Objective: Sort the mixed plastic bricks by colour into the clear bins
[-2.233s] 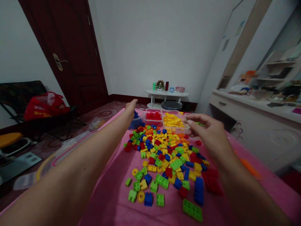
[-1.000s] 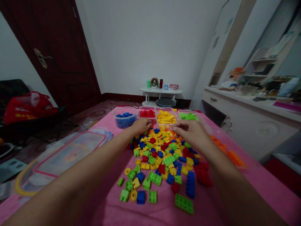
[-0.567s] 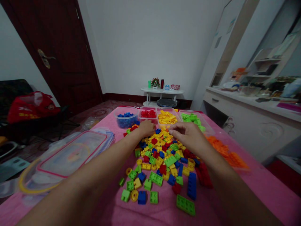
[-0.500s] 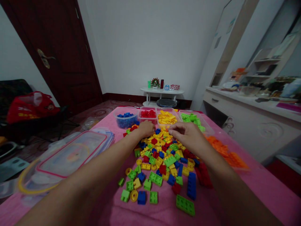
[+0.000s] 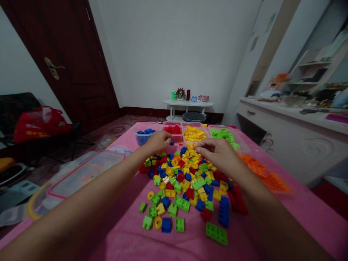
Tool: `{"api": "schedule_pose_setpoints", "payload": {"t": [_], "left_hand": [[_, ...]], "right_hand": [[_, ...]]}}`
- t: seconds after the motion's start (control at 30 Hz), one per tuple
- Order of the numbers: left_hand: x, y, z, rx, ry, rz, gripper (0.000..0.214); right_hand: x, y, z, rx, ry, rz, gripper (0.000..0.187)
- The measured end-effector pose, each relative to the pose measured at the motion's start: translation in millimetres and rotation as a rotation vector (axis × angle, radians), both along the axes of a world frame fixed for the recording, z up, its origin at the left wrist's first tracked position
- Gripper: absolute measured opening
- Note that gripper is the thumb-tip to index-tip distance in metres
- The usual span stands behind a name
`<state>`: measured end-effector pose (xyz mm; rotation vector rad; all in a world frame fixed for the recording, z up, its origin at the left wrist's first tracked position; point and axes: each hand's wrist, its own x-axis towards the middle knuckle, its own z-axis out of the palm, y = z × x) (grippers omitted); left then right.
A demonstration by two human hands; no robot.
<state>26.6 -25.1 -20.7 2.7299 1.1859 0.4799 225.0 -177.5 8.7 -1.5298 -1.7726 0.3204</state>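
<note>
My left hand (image 5: 160, 140) is above the far left of a loose heap of toy building bricks (image 5: 179, 170), beside the round tub of blue bricks (image 5: 144, 137). Its fingers are curled together, and a small blue brick (image 5: 172, 143) shows right by the fingertips; whether they hold anything is hidden. Over the heap's far right side, my right hand (image 5: 217, 149) has thumb and fingers drawn together close to yellow bricks (image 5: 191, 154). What it may pinch cannot be made out. The heap mixes yellow, green, blue and red pieces on a pink cloth (image 5: 119, 232).
Behind the heap stand clear boxes of red bricks (image 5: 173, 129), yellow bricks (image 5: 194, 133) and green bricks (image 5: 224, 136). Orange bricks (image 5: 261, 172) fill a container at right. Stacked clear lids (image 5: 87, 170) lie at left. A white cabinet (image 5: 293, 130) runs along the right.
My left hand has moved left and slightly away from me, from the heap's far edge toward the blue tub. My right hand stays nearly in place. The view has shifted slightly.
</note>
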Motion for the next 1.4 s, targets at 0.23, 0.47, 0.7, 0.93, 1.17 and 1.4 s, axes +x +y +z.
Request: {"api": "schedule_pose_setpoints", "payload": {"t": [0.23, 0.47, 0.7, 0.93, 1.17, 1.4], "left_hand": [[3, 16, -30.3, 0.05, 0.123, 0.152, 0.028], [-10, 33, -20.1, 0.043, -0.049, 0.118, 0.039], [-5, 31, -37.7, 0.04, 0.154, 0.011, 0.039], [-3, 30, -27.4, 0.032, 0.165, 0.066, 0.036], [15, 20, -25.8, 0.11, 0.199, 0.138, 0.031], [19, 22, -25.7, 0.215, 0.153, 0.122, 0.038]], "right_hand": [[0, 0, -2.0, -0.004, -0.026, 0.0, 0.018], [-3, 0, -3.0, 0.004, -0.004, 0.007, 0.017], [-7, -1, -2.1, -0.01, 0.001, 0.042, 0.017], [-13, -3, -0.2, -0.03, 0.0, 0.055, 0.015], [-12, -2, -1.8, -0.025, -0.013, 0.055, 0.016], [-16, -5, 1.5, 0.007, -0.045, 0.047, 0.015]]}}
